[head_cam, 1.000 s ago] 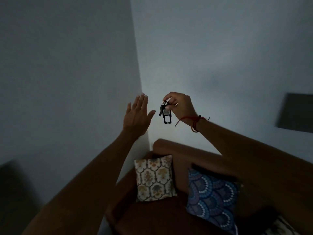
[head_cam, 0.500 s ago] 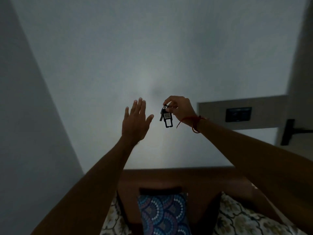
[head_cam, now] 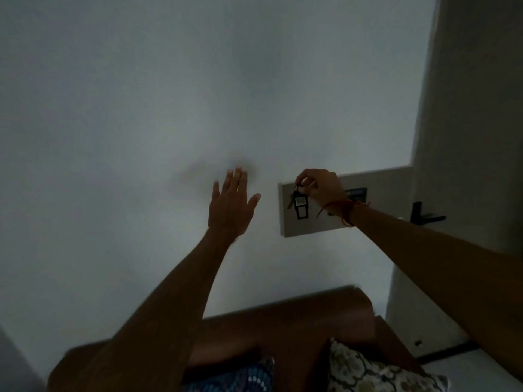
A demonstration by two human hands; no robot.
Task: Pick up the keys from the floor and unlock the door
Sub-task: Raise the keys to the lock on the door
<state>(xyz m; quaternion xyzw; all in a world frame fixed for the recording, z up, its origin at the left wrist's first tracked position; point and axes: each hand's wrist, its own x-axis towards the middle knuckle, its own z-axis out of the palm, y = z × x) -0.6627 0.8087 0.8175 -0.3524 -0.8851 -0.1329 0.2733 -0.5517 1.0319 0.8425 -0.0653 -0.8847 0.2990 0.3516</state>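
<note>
- Because the right hand [head_cam: 319, 188] is pinching the keys [head_cam: 298, 202] only by the ring end, between fingertips and thumb, the bunch is hanging loose below the fingers, up in the air at about chest height in front of a pale wall panel [head_cam: 311, 224]; a slack pinch is risking a drop, and the sofa [head_cam: 283, 321] below is likely swallowing anything that falls between its cushions.
- The dangling black tag [head_cam: 300, 206] is swinging free under the keys, so it is probably going to get in the way when one key is being singled out for the lock.
- The left hand [head_cam: 230, 205] is hanging empty, fingers spread and palm turned forward, near the keys but apart from them; it is looking free to steady the bunch.
- The dim light is making the separate keys hard to tell apart, so the wrong one may be getting picked.
- The dark door handle [head_cam: 424, 216] is showing at the right, well apart from the keys, past the right forearm; the keyhole itself is too dark to make out.
- A red thread [head_cam: 343, 210] is circling the right wrist, its loose ends trailing near the keys and possibly snagging them.
- A blue patterned cushion [head_cam: 240, 377] and a floral cushion [head_cam: 368, 372] are lying on the sofa, which is standing between the person and the wall.
</note>
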